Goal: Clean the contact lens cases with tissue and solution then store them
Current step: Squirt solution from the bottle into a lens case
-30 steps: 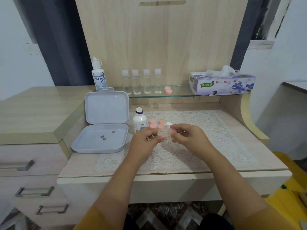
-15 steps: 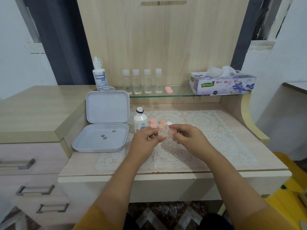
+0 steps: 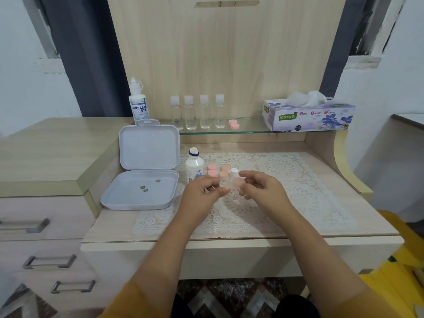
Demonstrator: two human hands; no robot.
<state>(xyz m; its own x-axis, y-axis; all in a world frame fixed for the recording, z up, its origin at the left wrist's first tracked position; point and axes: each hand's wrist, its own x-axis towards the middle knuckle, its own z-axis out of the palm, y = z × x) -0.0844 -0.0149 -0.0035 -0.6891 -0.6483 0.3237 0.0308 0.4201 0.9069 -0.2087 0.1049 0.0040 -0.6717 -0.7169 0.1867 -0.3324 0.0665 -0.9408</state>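
Four clear bottles (image 3: 196, 112), two white solution bottles (image 3: 138, 103), one tissue box (image 3: 307, 115), one open storage box (image 3: 144, 166).

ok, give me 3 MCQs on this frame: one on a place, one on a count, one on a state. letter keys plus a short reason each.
1. Where does the tissue box stand?
A. on the glass shelf
B. inside the storage box
C. on the lace mat

2. How many small clear bottles stand in a row on the glass shelf?
A. two
B. four
C. six

3. In what state is the white storage box?
A. shut
B. open, lid raised
C. lid taken off and lying flat

Answers:
1 A: it stands at the shelf's right end.
2 B: four white-capped bottles stand side by side.
3 B: its hinged lid stands up behind the tray.
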